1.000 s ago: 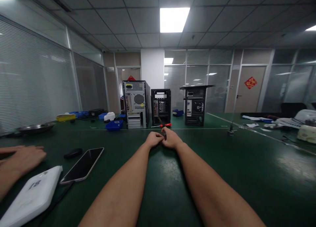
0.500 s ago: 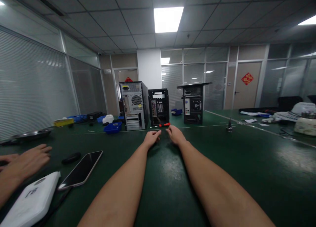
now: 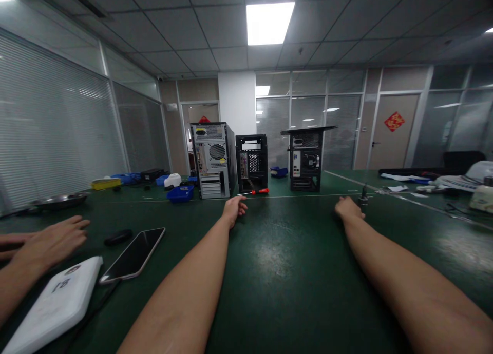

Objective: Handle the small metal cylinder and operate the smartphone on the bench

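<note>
My left hand (image 3: 235,208) rests on the green table (image 3: 277,272) with its fingers curled, and I cannot make out anything in them. A red-handled screwdriver (image 3: 259,191) lies just beyond it, in front of the small black computer case (image 3: 251,162). My right hand (image 3: 347,209) lies far out to the right, fingers curled down, close beside a small metal object (image 3: 362,197) that stands on the table. A silver tower case (image 3: 213,160) and another black case (image 3: 306,160) flank the small one.
Another person's hand (image 3: 54,238) lies flat at the left edge, near a phone (image 3: 133,254), a black oval object (image 3: 118,236) and a white device (image 3: 54,302). Blue bins (image 3: 179,194) and a metal tray (image 3: 58,200) sit at the back left. Clutter covers the far right.
My two hands were together at the table's middle; they have parted. The right hand has swung far right toward the small metal object. The left hand has stayed roughly in place.
</note>
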Demonstrator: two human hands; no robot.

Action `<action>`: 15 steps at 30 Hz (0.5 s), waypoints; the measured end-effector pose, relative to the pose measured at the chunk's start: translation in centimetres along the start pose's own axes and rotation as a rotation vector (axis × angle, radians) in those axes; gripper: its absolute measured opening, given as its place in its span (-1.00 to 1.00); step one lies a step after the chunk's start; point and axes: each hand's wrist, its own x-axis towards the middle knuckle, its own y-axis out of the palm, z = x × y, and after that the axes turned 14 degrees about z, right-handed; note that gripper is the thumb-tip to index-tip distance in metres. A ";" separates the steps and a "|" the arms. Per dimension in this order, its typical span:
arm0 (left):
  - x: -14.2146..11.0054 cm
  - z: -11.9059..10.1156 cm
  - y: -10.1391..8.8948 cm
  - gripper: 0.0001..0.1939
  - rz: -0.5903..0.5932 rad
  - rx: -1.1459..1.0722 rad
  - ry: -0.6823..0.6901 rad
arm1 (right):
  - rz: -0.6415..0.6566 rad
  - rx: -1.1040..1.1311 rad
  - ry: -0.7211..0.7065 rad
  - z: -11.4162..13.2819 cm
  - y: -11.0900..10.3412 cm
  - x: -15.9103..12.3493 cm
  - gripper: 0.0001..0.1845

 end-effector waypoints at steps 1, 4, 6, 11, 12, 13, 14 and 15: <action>0.0 0.0 0.0 -0.68 -0.003 -0.025 -0.002 | 0.003 0.004 0.020 -0.5 0.2 0.2 -0.61; -0.2 -0.2 -0.1 -0.66 -0.015 -0.094 -0.005 | -0.006 0.020 0.039 -1.2 1.0 0.9 -0.61; -0.3 -0.3 -0.2 -0.67 -0.028 -0.138 -0.007 | -0.015 0.037 0.041 -1.3 1.4 1.4 -0.60; -0.3 -0.6 -0.7 -0.66 -0.056 -0.244 -0.025 | -0.059 0.087 0.025 -1.6 1.1 1.9 -0.60; -0.3 -0.6 -0.8 -0.66 -0.065 -0.262 -0.030 | -0.076 0.096 0.018 -1.6 1.0 1.9 -0.61; -0.2 -0.6 -0.9 -0.65 -0.076 -0.277 -0.034 | -0.096 0.105 0.010 -1.6 0.9 1.8 -0.62; -0.1 -0.5 -1.0 -0.65 -0.089 -0.291 -0.037 | -0.120 0.114 -0.001 -1.5 0.9 1.6 -0.65; 0.0 -0.4 -1.1 -0.65 -0.102 -0.303 -0.039 | -0.147 0.122 -0.012 -1.4 0.8 1.4 -0.67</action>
